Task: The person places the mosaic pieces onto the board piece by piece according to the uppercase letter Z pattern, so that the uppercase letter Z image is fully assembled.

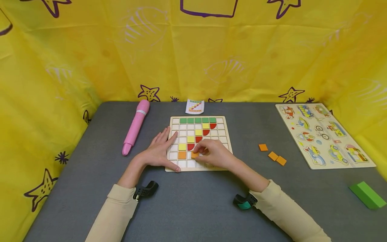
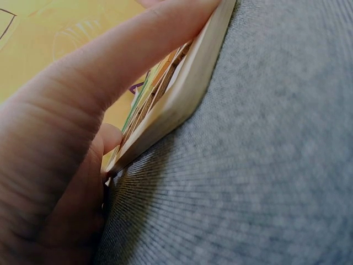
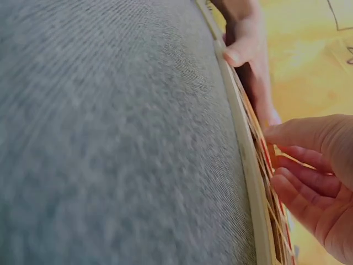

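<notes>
A square wooden grid board (image 1: 199,169) lies on the dark table. My left hand (image 1: 157,151) rests along its left edge with fingers spread, the thumb lying on the near left corner of the rim (image 2: 193,83). Low over the grid, my right hand (image 1: 216,153) pinches an orange square tile (image 1: 194,155) between thumb and fingers. Another orange tile (image 1: 182,155) sits in a cell to its left. Green tiles (image 1: 198,120) fill part of the top row. Yellow squares (image 1: 190,139) and red quarter-circle tiles (image 1: 198,138) form a diagonal, its lower end partly near the right fingers.
A small pattern card (image 1: 195,107) lies behind the board. Three loose orange tiles (image 1: 273,156) are to the right. Farther right are a vehicle puzzle board (image 1: 326,141) and a green block (image 1: 367,195). On the left lies a pink marker-shaped object (image 1: 136,127). Yellow cloth (image 1: 193,50) hangs behind.
</notes>
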{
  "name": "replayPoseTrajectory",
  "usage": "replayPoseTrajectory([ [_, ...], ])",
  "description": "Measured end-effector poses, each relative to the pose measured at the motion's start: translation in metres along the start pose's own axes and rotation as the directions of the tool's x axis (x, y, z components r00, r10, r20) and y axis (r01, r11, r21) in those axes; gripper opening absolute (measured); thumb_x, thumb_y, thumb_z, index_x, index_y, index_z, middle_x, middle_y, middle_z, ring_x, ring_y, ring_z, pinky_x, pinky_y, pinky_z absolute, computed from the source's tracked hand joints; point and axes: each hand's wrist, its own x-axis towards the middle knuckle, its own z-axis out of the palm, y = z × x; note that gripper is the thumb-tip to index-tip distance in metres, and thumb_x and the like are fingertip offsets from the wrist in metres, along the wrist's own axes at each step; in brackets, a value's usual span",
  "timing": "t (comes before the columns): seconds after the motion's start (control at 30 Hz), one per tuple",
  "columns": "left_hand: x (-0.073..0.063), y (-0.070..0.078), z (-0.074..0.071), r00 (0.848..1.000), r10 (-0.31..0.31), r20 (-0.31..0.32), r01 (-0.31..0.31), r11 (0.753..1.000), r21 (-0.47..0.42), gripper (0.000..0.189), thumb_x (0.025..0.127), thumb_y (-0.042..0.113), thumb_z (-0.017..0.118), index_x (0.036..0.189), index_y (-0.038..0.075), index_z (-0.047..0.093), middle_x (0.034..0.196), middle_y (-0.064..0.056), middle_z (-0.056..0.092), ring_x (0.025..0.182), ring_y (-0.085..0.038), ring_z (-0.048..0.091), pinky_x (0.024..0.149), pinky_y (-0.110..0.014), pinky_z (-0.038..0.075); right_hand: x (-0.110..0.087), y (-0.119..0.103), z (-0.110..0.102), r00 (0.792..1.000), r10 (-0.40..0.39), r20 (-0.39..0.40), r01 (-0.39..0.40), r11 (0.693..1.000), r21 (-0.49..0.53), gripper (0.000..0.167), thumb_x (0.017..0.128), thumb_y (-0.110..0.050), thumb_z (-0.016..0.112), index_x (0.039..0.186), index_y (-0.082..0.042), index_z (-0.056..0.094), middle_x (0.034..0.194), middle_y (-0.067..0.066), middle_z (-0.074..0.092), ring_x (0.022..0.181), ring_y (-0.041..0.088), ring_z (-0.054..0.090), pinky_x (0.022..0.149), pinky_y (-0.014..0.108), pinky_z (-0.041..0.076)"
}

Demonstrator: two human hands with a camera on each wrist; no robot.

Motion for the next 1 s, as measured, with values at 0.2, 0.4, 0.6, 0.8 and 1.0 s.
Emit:
replayPoseTrajectory([
  [0.2, -0.0006, 0.002, -0.0008, 1.0, 0.001, -0.005, -0.001, 1.0, -0.006, 0.137, 0.057, 0.072, 0.08, 0.157, 0.01, 0.009, 0.161, -0.019, -0.012, 0.147, -0.031, -0.011, 0.116, -0.053, -0.001, 0.0057, -0.004, 0.0073, 1.0, -0.007, 0.018, 0.008, 0.998, -0.055, 0.012, 0.081, -0.012, 0.079, 0.09, -0.011, 0.071, 0.083, -0.005, 0.065, 0.078, 0.013, 0.058, 0.074, 0.026, 0.049],
  [0.4, -0.0018, 0.0018, -0.0008, 1.0, 0.008, -0.012, -0.008, 1.0, -0.001, 0.137, 0.057, 0.071, 0.08, 0.157, 0.01, 0.01, 0.161, -0.019, -0.012, 0.147, -0.031, -0.011, 0.116, -0.053, -0.001, 0.0085, -0.006, 0.0098, 1.0, -0.001, 0.02, 0.002, 0.997, -0.076, 0.01, 0.082, -0.012, 0.078, 0.09, -0.012, 0.071, 0.082, -0.005, 0.066, 0.078, 0.012, 0.057, 0.073, 0.026, 0.048],
  [0.6, -0.0015, 0.002, -0.0006, 1.0, 0.006, -0.011, -0.006, 1.0, 0.003, 0.137, 0.057, 0.072, 0.079, 0.157, 0.01, 0.01, 0.161, -0.019, -0.012, 0.147, -0.031, -0.011, 0.116, -0.052, -0.001, 0.007, -0.0052, 0.0088, 0.999, -0.02, 0.027, 0.021, 0.998, -0.064, 0.012, 0.083, -0.013, 0.077, 0.093, -0.011, 0.072, 0.085, -0.003, 0.066, 0.08, 0.013, 0.059, 0.075, 0.026, 0.049],
  [0.8, -0.0007, 0.0004, -0.0009, 1.0, 0.004, -0.008, -0.004, 1.0, 0.015, 0.137, 0.057, 0.072, 0.079, 0.157, 0.01, 0.009, 0.161, -0.019, -0.013, 0.147, -0.031, -0.011, 0.116, -0.052, -0.001, 0.0058, -0.0028, 0.0079, 0.998, -0.064, 0.024, 0.065, 0.998, -0.026, 0.012, 0.084, -0.006, 0.074, 0.095, -0.008, 0.073, 0.089, -0.001, 0.069, 0.084, 0.014, 0.061, 0.079, 0.028, 0.051],
  [1.0, 0.0003, -0.0005, 0.0002, 1.0, 0.003, -0.007, -0.003, 1.0, 0.013, 0.138, 0.056, 0.073, 0.079, 0.157, 0.009, 0.009, 0.161, -0.019, -0.012, 0.147, -0.031, -0.011, 0.116, -0.053, -0.001, 0.0035, -0.0016, 0.0063, 0.998, -0.062, 0.023, 0.062, 0.998, -0.002, 0.014, 0.084, -0.006, 0.074, 0.098, -0.007, 0.073, 0.093, 0.0, 0.071, 0.087, 0.015, 0.063, 0.082, 0.028, 0.052],
])
